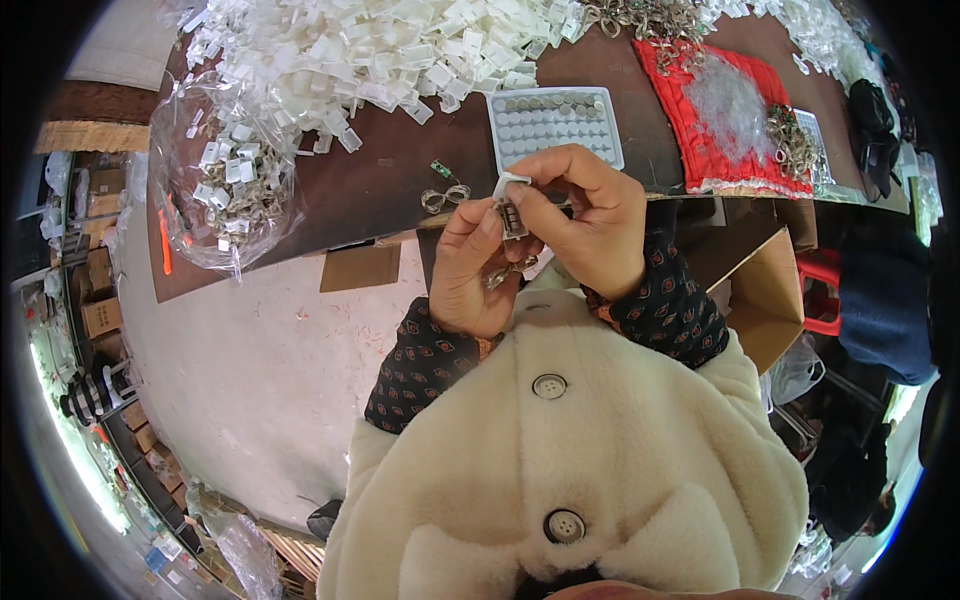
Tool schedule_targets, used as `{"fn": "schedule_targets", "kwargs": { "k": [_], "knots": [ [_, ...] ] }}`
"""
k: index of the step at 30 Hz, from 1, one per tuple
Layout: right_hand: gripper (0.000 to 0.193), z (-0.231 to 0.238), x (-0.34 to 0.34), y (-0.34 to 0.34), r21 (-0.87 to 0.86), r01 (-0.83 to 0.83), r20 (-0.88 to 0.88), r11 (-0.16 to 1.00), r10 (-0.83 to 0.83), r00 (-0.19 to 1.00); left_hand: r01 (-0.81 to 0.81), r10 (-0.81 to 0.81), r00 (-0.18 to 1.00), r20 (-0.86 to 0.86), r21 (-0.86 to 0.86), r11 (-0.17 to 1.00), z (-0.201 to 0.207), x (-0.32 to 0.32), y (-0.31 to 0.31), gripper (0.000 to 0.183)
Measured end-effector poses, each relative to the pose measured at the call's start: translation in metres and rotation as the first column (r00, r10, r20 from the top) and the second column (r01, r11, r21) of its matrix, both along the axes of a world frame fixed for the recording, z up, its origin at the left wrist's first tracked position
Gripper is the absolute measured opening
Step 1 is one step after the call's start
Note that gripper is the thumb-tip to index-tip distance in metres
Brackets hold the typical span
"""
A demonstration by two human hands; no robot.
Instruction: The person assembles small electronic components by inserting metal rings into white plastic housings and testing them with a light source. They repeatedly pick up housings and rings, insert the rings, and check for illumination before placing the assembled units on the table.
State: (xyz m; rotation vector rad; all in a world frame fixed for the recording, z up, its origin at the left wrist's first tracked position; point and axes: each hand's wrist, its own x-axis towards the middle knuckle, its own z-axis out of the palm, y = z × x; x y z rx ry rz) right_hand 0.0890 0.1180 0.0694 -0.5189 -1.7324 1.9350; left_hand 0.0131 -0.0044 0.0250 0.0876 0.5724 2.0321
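Okay, so closest in, a cream fleecy coat with big round buttons (640,420) is filling the bottom, and both bare hands are working just past it. The left hand (468,268) is pinching the lower part of a small white-and-silvery plastic piece (513,222), and the right hand (600,225) is clamping its white top end — so each grip is closed on that same piece. It's sitting between the fingertips around the near edge of a dark brown table (350,205). A coil of thin wire (508,272) is hanging by the left fingers.

Farther in, a little green circuit board (441,171) is lying near a white plastic tray of round silvery discs (493,118), and a heap of translucent white plastic cases (370,55) is spreading behind — loads of them.
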Motion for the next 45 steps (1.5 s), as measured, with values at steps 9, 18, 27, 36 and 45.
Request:
{"fn": "schedule_targets", "kwargs": {
  "k": [9, 18, 27, 36, 45],
  "knots": [
    [0.022, -0.015, -0.006, 0.023, 0.408, -0.156, -0.277, 0.900, 0.285, 0.918, 0.042, -0.037, 0.992, 0.117, -0.034, 0.999, 0.004, -0.003, -0.006, 0.031],
    [0.028, -0.023, -0.010, 0.020, 0.540, 0.016, -0.367, 0.842, 0.219, 0.904, 0.101, -0.098, 0.994, 0.058, -0.053, 0.993, -0.004, 0.003, -0.003, 0.040],
    [0.035, -0.036, 0.051, 0.051, 0.714, 0.059, -0.195, 0.697, 0.117, 0.974, 0.162, -0.161, 0.985, 0.067, -0.010, 0.987, -0.014, 0.009, 0.015, 0.024],
    [0.017, -0.066, 0.089, 0.149, 0.837, 0.333, 0.044, 0.434, -0.660, 0.750, 0.113, -0.114, 0.985, 0.133, 0.011, 0.994, -0.013, 0.012, 0.026, 0.019],
    [0.009, -0.055, 0.078, 0.143, 0.758, 0.331, 0.105, 0.562, -0.606, 0.788, 0.177, -0.179, 0.983, 0.045, 0.061, 0.982, -0.014, 0.007, 0.025, 0.016]
  ]
}}
